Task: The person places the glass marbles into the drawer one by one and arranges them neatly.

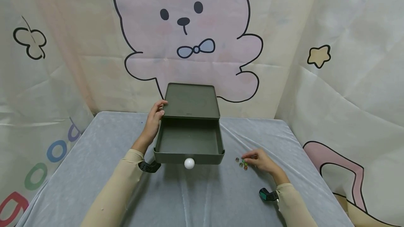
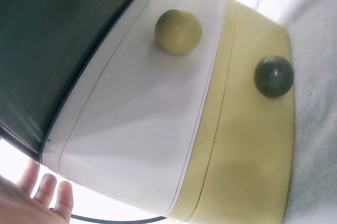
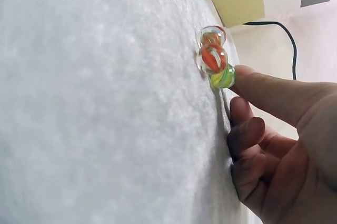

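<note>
A small drawer cabinet (image 1: pixel 192 99) with a dark green top stands on the table. Its green top drawer (image 1: pixel 189 158), with a white knob (image 1: pixel 189 163), is pulled out toward me. My left hand (image 1: pixel 153 123) rests against the cabinet's left side near the top, fingers extended. In the left wrist view, its fingertips (image 2: pixel 63 197) show beside the cabinet wall. To the right of the drawer lie several glass marbles (image 1: pixel 241 164). My right hand (image 1: pixel 260 160) is over them, its thumb at a green-yellow marble (image 3: pixel 224 77); two orange-swirled marbles (image 3: pixel 214 58) sit beside it.
Below the open drawer are a white drawer (image 2: pixel 131 103) with a yellow knob (image 2: pixel 178 31) and a yellow drawer (image 2: pixel 242 150) with a green knob (image 2: pixel 274 77). Grey cloth (image 1: pixel 104 143) covers the table. Printed curtains (image 1: pixel 277 16) hang behind and at both sides.
</note>
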Demonstrator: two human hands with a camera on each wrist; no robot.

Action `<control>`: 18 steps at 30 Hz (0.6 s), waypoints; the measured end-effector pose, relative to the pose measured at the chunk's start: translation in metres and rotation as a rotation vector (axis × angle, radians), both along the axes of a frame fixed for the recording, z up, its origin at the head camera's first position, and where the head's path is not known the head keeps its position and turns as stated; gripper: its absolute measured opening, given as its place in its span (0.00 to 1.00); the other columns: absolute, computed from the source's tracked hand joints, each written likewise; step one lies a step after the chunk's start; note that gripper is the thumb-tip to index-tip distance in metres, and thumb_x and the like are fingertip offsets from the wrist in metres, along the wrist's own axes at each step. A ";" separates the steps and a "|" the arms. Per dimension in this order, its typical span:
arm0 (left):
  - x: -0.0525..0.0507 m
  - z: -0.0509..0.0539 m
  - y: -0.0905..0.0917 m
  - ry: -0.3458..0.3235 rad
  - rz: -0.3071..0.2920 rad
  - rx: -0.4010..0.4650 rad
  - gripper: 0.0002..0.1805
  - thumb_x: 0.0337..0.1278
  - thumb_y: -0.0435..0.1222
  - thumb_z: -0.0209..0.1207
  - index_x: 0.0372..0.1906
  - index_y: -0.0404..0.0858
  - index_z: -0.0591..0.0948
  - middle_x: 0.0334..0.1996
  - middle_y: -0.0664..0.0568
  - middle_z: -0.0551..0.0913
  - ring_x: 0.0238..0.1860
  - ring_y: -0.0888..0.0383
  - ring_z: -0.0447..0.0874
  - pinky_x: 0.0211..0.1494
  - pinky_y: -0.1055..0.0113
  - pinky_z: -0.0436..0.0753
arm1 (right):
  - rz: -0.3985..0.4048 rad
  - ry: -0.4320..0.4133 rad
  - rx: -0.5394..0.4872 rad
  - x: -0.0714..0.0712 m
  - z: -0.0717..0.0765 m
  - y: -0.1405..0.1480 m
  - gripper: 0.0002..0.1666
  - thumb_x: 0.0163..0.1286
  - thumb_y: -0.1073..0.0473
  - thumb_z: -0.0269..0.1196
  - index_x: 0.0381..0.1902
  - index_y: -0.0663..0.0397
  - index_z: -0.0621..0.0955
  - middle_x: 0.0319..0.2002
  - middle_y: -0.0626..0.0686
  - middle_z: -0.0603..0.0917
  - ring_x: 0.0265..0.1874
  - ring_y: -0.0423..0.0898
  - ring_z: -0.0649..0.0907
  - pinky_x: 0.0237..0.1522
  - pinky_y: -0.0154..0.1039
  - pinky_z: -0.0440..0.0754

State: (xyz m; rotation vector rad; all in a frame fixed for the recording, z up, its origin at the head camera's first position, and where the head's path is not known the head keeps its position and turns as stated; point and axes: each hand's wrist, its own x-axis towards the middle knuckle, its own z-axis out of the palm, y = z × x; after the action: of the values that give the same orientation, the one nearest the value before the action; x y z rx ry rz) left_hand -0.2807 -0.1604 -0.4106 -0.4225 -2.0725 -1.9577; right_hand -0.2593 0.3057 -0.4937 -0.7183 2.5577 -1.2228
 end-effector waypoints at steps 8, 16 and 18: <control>0.000 0.000 0.000 -0.012 0.008 0.001 0.24 0.74 0.34 0.37 0.70 0.36 0.65 0.75 0.39 0.57 0.75 0.44 0.54 0.74 0.42 0.56 | 0.029 0.036 0.026 -0.002 -0.001 0.001 0.12 0.69 0.68 0.63 0.45 0.72 0.86 0.39 0.67 0.89 0.28 0.29 0.76 0.32 0.29 0.76; -0.001 0.000 0.000 -0.007 0.004 0.005 0.24 0.74 0.34 0.38 0.70 0.36 0.65 0.75 0.39 0.57 0.75 0.44 0.54 0.74 0.43 0.56 | -0.004 0.051 0.017 -0.002 -0.003 0.002 0.09 0.69 0.67 0.64 0.41 0.70 0.87 0.35 0.65 0.88 0.25 0.30 0.75 0.30 0.30 0.75; -0.001 0.000 0.000 -0.012 0.006 0.010 0.23 0.74 0.34 0.38 0.70 0.36 0.66 0.75 0.40 0.57 0.75 0.44 0.54 0.74 0.42 0.56 | -0.012 0.053 0.004 -0.002 -0.004 0.002 0.09 0.69 0.67 0.64 0.40 0.69 0.87 0.34 0.65 0.88 0.27 0.30 0.76 0.31 0.30 0.76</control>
State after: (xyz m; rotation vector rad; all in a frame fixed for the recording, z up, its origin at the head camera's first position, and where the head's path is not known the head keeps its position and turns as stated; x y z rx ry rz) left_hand -0.2821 -0.1603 -0.4108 -0.4028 -2.0676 -1.9710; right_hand -0.2613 0.3076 -0.4975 -0.7454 2.6104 -1.2175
